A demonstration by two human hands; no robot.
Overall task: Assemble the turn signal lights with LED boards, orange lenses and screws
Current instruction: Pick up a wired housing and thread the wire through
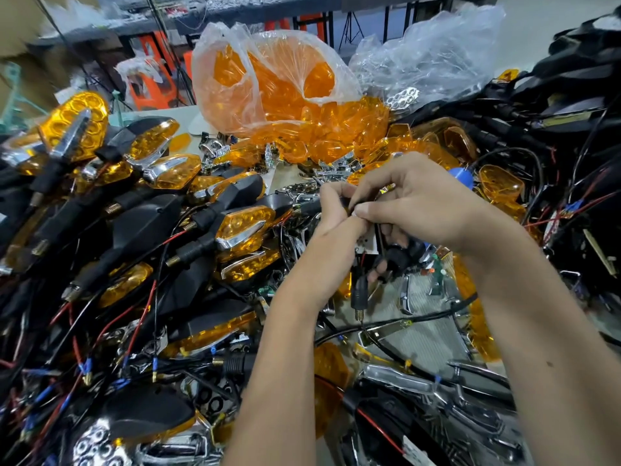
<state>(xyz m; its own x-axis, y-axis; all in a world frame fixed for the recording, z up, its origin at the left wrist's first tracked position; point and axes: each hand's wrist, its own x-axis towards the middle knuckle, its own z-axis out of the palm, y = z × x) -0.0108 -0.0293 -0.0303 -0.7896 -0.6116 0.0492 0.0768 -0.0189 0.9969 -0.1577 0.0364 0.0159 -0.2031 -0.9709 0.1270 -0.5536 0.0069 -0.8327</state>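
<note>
Item, work in hand: black plastic turn signal housing with threaded stem, held above the bench centre, stem hanging down with a black lead. A small white LED board sits against it, partly hidden.
Left hand: fingers curled shut around the upper end of the housing.
Right hand: thumb and forefinger pinched together on a thin black wire at the board; lower fingers cupped under the housing.
Stock, rear: clear plastic bag of loose orange lenses, open and spilling forward; second clear plastic bag of chrome reflectors to its right.
Stock, left: heap of finished black-and-orange signal lights with chrome trim, red and black leads tangled below.
Stock, right: pile of black wired housings.
Markings: no legible writing or brand visible.
</note>
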